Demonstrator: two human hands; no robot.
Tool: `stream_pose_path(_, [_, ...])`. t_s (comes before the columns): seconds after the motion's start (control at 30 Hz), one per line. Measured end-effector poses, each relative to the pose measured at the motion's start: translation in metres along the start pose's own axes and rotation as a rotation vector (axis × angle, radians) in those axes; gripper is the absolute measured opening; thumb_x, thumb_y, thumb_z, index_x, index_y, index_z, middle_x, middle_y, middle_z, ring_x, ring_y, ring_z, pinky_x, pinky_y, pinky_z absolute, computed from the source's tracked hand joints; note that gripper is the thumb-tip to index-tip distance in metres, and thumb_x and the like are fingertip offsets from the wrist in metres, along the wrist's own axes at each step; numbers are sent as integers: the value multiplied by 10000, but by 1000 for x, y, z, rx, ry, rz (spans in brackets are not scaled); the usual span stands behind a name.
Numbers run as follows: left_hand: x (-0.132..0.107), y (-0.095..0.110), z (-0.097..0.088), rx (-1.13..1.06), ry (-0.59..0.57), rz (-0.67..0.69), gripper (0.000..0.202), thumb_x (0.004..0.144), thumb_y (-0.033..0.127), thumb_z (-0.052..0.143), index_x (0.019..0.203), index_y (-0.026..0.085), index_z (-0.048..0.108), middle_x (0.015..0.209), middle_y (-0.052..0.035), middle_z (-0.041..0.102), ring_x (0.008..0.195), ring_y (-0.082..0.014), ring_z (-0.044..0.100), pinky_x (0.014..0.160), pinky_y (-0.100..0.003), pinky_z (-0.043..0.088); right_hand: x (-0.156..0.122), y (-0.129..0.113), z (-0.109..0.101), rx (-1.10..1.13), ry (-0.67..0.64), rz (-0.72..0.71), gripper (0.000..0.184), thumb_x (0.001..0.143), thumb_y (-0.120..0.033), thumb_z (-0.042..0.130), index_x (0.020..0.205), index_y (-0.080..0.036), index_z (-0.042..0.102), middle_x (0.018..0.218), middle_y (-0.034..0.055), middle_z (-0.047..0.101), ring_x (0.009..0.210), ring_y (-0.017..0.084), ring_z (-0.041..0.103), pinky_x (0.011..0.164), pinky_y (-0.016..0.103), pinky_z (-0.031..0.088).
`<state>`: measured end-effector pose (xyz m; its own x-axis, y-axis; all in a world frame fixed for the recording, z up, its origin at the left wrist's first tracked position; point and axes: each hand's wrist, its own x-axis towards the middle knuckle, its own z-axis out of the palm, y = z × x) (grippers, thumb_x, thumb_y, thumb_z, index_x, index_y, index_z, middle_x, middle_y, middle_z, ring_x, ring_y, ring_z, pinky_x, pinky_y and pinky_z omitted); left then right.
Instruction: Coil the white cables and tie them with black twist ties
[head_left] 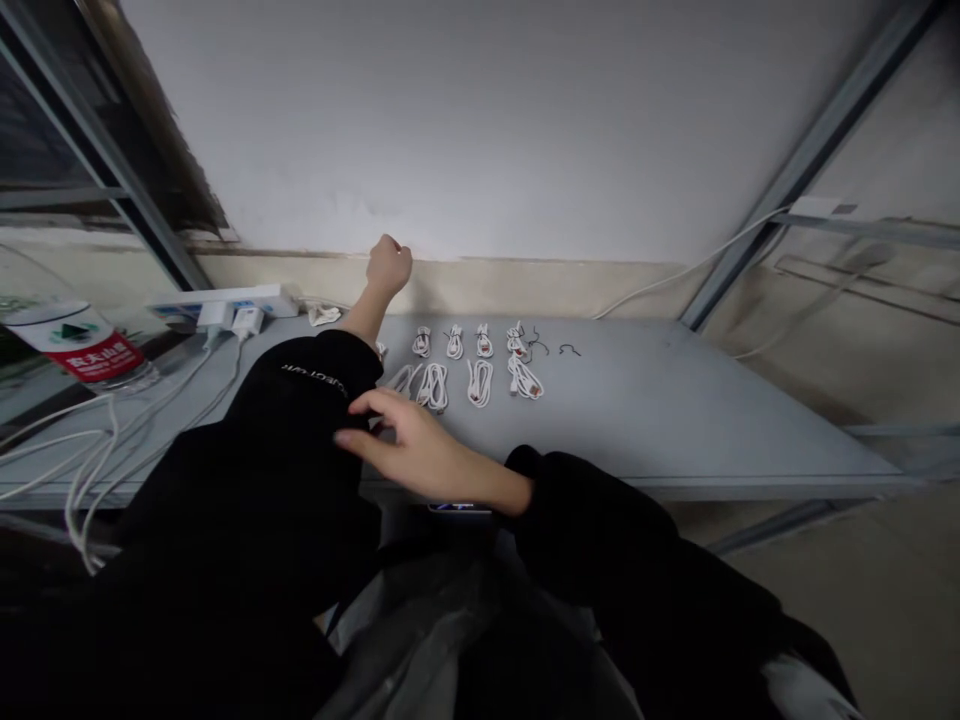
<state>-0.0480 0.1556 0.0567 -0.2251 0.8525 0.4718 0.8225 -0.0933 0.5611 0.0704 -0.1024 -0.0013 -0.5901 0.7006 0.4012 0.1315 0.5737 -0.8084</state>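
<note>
My left hand (390,263) is raised in a fist in front of the wall, above the back of the grey tabletop (675,410); no object shows in it. My right hand (420,445) hovers beside my left sleeve (322,375), its thumb and fingers apart and nothing between them. Beyond it lie two rows of bundled white cables. The back row includes a tied cable (422,342); the front row includes looped cables (433,387), (480,383) and a looser bundle (526,380). My left forearm hides part of the rows.
Thin black twist ties (570,350) lie right of the cables. A white power strip (259,300) with plugged-in chargers stands at the back left. A bottle with a red label (90,345) and trailing white cords (94,450) are at the left. Metal posts (735,245) frame the table.
</note>
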Motion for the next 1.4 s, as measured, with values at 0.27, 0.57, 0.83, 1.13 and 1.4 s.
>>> stream_pose_path(0.27, [-1,-9,-15,186,27,0,472,898,309,379,1321,157,523,1243,-205,606,1205,-333,549,1016,-446,399,-25,-31,16,19,-189,-289,216,897,-121,509,1066,-183,629,1065,64,630,965,149,603,882,286,508])
stream_pose_path(0.57, [-10,-15,-12,221,-61,-28,562,891,362,327,1399,152,448,1309,-228,564,1235,-332,515,1033,-436,366,18,-17,3,-449,51,-353,222,974,-141,390,947,-154,610,1013,109,603,1010,196,555,967,337,482])
stream_pose_path(0.83, [-3,-16,-11,179,10,-68,560,897,391,339,1384,153,479,1297,-227,578,1253,-349,512,1031,-450,368,-12,-45,1,-50,-279,-337,124,889,-122,531,896,-219,607,1019,22,665,967,138,629,887,263,508])
stream_pose_path(1.13, [-6,-1,5,81,36,-57,508,894,351,364,1333,172,545,1298,-196,597,1233,-339,539,1014,-466,407,10,-23,-10,-318,-118,-333,136,972,-176,407,948,-198,539,962,52,570,839,165,568,786,306,506])
stream_pose_path(1.4, [1,-5,-5,167,38,-78,499,891,322,351,1298,152,584,1263,-191,622,1207,-326,558,1008,-440,418,16,-15,-23,-165,-33,-201,189,903,-139,575,1078,-195,620,1069,62,647,986,176,605,890,359,499])
